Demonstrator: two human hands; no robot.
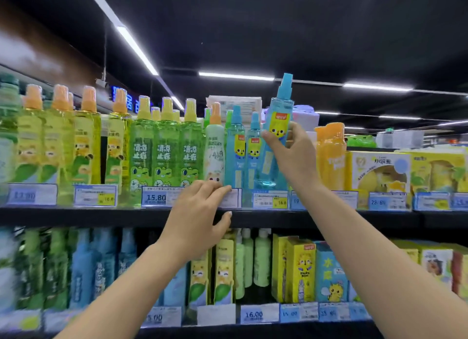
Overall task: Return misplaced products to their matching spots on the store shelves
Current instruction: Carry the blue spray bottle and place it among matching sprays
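the right hand [291,148] holds the blue spray bottle [277,126] just right of the frame's centre, fingers and thumb curled round its lower half over the yellow label. the bottle's long axis runs nearly upright, its capped top tipped a little toward the upper right, its base hanging just above the front edge of the top shelf [101,217]. directly to its left in the frame stand two matching blue bottles [244,148], same cap, same yellow cartoon label, and the gap to their right, below the held bottle, looks like its home; so the move to come is probably a short drop down and back, the bottle brought straight as it goes. the right hand is the one that counts here, already on the thing.

the left hand [200,212] is lower, centre of the frame, fingers spread loosely and holding nothing, fingertips touching the price tag strip [157,198] on the shelf edge beneath a white-green bottle [214,151].

the bottle is slim, clear turquoise plastic with pale liquid inside, a narrow blue spray cap, and what seems to be a second label on its back, though motion blur makes that hard to read.
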